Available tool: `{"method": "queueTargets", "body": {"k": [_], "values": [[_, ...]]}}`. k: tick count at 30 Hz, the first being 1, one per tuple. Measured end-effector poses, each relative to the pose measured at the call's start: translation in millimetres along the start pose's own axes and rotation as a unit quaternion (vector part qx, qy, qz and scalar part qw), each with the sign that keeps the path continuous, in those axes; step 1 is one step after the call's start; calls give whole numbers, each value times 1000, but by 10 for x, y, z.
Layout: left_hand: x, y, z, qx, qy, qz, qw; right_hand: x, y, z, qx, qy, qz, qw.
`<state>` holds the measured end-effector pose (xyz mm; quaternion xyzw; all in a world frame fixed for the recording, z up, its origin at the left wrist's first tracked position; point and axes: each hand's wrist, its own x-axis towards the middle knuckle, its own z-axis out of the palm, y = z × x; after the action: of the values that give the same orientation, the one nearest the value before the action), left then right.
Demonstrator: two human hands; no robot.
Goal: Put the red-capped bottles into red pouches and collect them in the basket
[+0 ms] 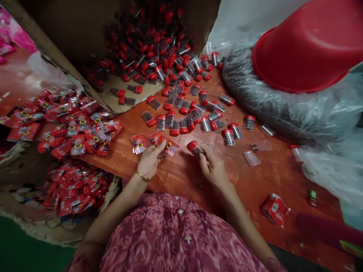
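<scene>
**Both hands low over the table, a capped tube in my right**

My forearms reach forward from my patterned sleeves and angle in, so my hands nearly meet. My right hand (212, 168) is curled narrow around a red-capped clear tube (194, 148), its cap pointing toward my left hand (150, 158). That hand is half closed, its fingertips (161, 145) on a red foil sachet (167, 144); whether they grip it, I cannot tell. A gold bangle (142, 175) circles my left wrist. Loose tubes (181, 109) lie just ahead of my hands, spilling from a tipped cardboard box (68, 41). Left of my left hand, red sachets (76, 128) lie heaped on the wooden table (255, 177).
</scene>
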<state>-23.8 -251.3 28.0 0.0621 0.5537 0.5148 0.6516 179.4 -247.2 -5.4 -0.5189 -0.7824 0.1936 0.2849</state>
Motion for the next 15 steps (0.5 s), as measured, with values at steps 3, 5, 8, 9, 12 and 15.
{"method": "queueTargets", "body": {"k": [3,5,8,9,12,15], "values": [[-34,-8,42,25,-6,19,999,-70,-206,-141,117,-22,0,993],[-55,-14,65,40,-12,29,999,-89,-321,-190,142,-40,0,989],[-62,-33,72,62,-27,50,996,-70,-407,-179,169,-75,14,983],[-57,-41,66,69,-31,62,995,-58,-415,-159,184,-87,20,979],[-32,-64,35,91,-41,98,990,-36,-415,-78,242,-81,49,966],[-24,-74,32,88,-52,117,988,-45,-412,8,291,-48,84,952]]}}
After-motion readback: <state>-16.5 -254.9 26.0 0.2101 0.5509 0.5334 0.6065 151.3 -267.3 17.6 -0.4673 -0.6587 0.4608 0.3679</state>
